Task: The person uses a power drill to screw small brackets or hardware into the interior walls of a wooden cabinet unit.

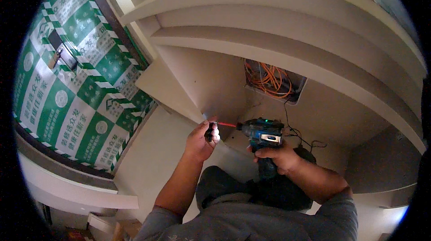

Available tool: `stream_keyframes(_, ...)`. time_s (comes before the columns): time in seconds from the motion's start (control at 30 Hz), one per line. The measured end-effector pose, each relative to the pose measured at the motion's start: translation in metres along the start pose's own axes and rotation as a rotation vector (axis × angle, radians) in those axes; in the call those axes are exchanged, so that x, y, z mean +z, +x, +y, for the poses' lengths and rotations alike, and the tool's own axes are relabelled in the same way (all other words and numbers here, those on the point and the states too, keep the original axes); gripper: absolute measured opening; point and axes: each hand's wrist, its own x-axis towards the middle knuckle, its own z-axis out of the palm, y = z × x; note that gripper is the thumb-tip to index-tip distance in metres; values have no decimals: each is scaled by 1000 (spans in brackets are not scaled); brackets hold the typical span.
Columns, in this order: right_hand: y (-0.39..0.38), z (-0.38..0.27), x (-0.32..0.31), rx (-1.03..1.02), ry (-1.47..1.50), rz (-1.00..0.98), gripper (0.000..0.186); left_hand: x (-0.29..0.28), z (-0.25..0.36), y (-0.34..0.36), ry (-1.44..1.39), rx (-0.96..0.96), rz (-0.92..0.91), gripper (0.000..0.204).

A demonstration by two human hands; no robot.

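Observation:
My right hand (279, 156) is wrapped round the handle of a dark blue and black cordless drill (261, 129), which has a small green light on top. A long red bit (228, 124) sticks out of its chuck and points left. The bit's tip ends at the fingers of my left hand (201, 143). Those fingers are closed on a small black object (209, 132), mostly hidden by them and too small to name. Both hands are inside the lower part of a pale cabinet, by the edge of its left side panel (191, 77).
Curved-looking shelves (251, 34) span above my hands. A recessed wall box (294, 102) at the back holds coiled orange cable (271, 79); a thin black wire (294, 129) hangs below it. At left stands a door (74, 92) covered in green and white protective sheeting.

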Motion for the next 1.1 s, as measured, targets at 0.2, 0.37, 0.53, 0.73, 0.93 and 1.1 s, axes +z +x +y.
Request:
stream_keyframes(0.2,7,6,-5,14,-7,-35,50,-4,-1,0,181,88,23,24)
stream_keyframes(0.37,6,4,-2,22,-19,-16,50,1,-2,-1,518,171,96,24)
stream_keyframes(0.53,7,0,3,30,-14,-41,49,3,1,5,609,206,97,23)
stream_keyframes(0.73,15,-6,-5,195,218,2,48,10,-9,25,671,295,169,19)
stream_keyframes(0.93,17,-2,-6,90,80,62,45,11,-4,30,476,295,-12,20)
stream_keyframes(1.1,17,-4,1,-39,9,34,46,31,-3,27,500,328,56,18)
